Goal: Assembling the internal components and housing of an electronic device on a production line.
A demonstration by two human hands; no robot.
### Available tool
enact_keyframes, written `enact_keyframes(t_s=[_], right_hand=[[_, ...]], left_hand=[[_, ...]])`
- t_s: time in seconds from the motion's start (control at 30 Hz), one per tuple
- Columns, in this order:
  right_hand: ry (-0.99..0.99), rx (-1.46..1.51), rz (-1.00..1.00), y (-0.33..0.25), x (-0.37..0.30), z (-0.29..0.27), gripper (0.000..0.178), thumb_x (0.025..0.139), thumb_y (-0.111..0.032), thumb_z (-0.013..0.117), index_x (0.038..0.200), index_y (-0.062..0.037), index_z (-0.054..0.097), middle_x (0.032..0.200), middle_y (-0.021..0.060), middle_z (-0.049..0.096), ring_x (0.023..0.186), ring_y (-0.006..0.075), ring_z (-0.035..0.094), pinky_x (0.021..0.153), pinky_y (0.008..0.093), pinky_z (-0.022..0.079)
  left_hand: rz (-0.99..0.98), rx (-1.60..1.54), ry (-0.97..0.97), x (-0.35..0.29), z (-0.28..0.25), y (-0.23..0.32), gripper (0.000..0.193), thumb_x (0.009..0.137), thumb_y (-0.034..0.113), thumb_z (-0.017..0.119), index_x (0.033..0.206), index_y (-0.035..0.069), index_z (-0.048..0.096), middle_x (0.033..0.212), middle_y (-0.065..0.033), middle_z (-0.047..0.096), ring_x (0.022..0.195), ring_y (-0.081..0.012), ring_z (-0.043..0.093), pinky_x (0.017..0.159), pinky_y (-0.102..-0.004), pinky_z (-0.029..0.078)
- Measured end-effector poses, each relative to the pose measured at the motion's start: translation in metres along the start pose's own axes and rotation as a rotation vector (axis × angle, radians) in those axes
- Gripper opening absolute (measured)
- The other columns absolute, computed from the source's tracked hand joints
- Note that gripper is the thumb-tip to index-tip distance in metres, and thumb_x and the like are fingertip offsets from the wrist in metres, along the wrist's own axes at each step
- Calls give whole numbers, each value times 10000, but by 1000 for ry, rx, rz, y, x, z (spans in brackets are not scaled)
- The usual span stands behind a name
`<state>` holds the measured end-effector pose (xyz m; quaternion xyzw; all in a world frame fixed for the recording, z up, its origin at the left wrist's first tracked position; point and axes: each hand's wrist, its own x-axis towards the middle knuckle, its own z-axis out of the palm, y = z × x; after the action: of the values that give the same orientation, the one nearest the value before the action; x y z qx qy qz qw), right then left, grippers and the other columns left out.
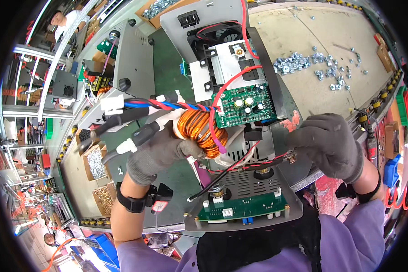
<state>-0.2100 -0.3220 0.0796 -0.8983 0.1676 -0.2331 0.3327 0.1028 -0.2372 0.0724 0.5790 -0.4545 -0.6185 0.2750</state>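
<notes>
My left hand [161,152], in a grey glove, is closed round a coil [199,129] of copper wire wound on a ring. Thick black cables with white sleeves and a twisted red, blue and black wire bundle [167,105] pass over that hand. The coil sits beside a green circuit board [245,106] inside an opened grey metal device housing [179,27]. My gloved right hand [326,145] has its fingers curled together at the housing's right side. Thin red and black wires [267,162] reach its fingertips; what they pinch is hidden. Nearest me lies a front panel [254,222] carrying another green board [245,206].
Loose bolts and nuts [294,63] lie scattered on the tabletop at the back right. Another grey housing [133,59] stands to the left. Boxes of small fasteners [95,163] line the left side. A power screwdriver [371,140] hangs at the right edge. A person [68,22] is far left.
</notes>
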Motion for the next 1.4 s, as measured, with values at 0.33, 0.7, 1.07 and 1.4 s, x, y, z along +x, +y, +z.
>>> enact_keyframes(t_s=[0.33, 0.7, 1.07, 1.4], right_hand=[[-11, 45, 18, 11, -14, 11, 260, 715, -18, 589, 970, -54, 627, 809, 116, 659, 702, 343, 629, 642, 405, 495], [-102, -96, 3, 9, -23, 9, 359, 657, -48, 616, 1014, -76, 615, 927, 107, 664, 721, 329, 617, 592, 408, 474], [-43, -155, -42, -5, -13, 15, 237, 700, -76, 689, 924, -88, 610, 875, 71, 634, 700, 296, 610, 580, 409, 469], [-74, 250, -235, -33, 45, 12, 339, 766, -140, 713, 1074, -44, 608, 972, 125, 665, 819, 333, 659, 698, 408, 520]], left_hand=[[100, -56, 354, -31, 16, -28, 675, 834, 186, 742, 1402, 49, 403, 1269, -123, 577, 1111, -168, 573, 928, -331, 473], [10, 126, 784, -86, 56, -21, 340, 864, 56, 635, 1192, -12, 575, 732, -24, 617, 592, -80, 551, 531, -223, 427], [230, 501, 548, -59, 70, -19, 364, 748, 33, 740, 1076, 42, 580, 802, -53, 604, 704, -86, 560, 627, -238, 439], [855, 393, 270, -73, 60, 51, 307, 727, -42, 723, 981, 2, 556, 853, -82, 623, 676, -137, 599, 623, -262, 473]])
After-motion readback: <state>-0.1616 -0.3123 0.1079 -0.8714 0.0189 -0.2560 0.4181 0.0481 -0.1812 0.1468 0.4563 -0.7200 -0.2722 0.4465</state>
